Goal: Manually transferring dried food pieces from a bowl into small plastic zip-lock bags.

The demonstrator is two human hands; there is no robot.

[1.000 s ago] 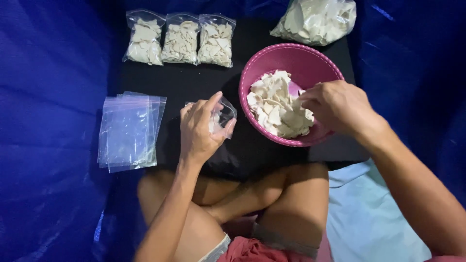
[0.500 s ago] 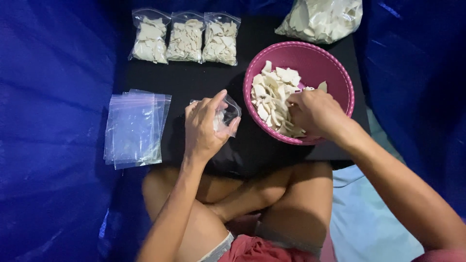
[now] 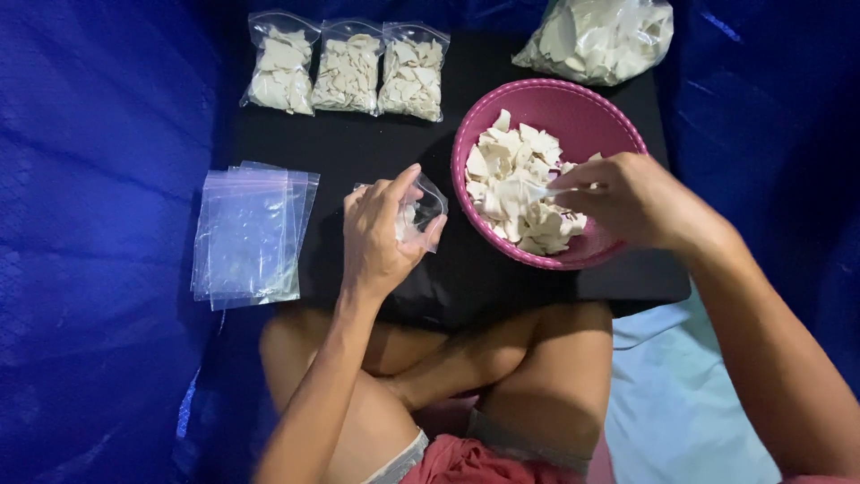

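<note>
A seated person's left hand (image 3: 376, 235) grips a small clear plastic bag (image 3: 419, 213), fingers curled around its crinkled mouth and holding it open above a black mat (image 3: 376, 148); a few pale chips show inside. Just to the right, the right hand (image 3: 632, 202) reaches into a round pink plastic bowl (image 3: 573, 103), fingertips pinched on pieces from the heap of flat, jagged off-white chips (image 3: 515, 184) that fills its lower half. Three filled, sealed bags (image 3: 348, 73) lie side by side along the mat's far edge, with a larger, bulging clear sack (image 3: 596, 36) of the same chips at the far right. A stack of flat, empty transparent bags (image 3: 249, 235) overlaps the mat's left edge, on wrinkled blue tarpaulin (image 3: 98, 224).
</note>
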